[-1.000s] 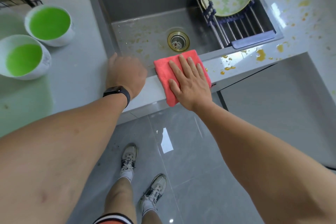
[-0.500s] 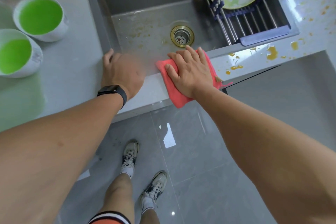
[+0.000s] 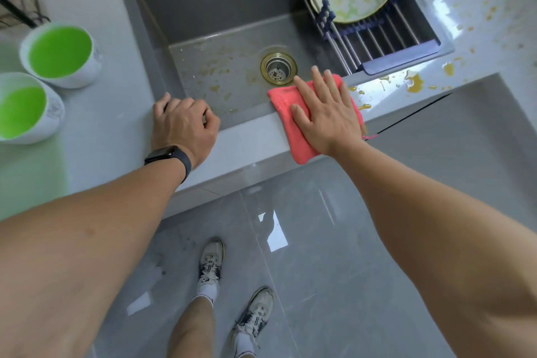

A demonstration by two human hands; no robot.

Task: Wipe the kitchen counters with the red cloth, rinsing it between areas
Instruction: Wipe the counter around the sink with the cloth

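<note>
Right hand (image 3: pixel 328 113): fingers flattened again since half a second ago, pressing red cloth (image 3: pixel 293 131). Cloth: folded, coral-red, lying on front worktop (image 3: pixel 250 139) edge, beside sink (image 3: pixel 220 38). Left hand (image 3: pixel 186 125): loosely curled, resting on rim, holding nothing.

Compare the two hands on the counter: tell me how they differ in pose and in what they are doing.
The right hand lies flat with fingers straight, pressing the red cloth onto the sink's front rim; the left hand has curled fingers and holds nothing, resting on the rim's left corner. The left wrist wears a black watch; the right wrist is bare. The right hand is beside the yellow spills; the left is not. Both rest on the same front edge.
</note>
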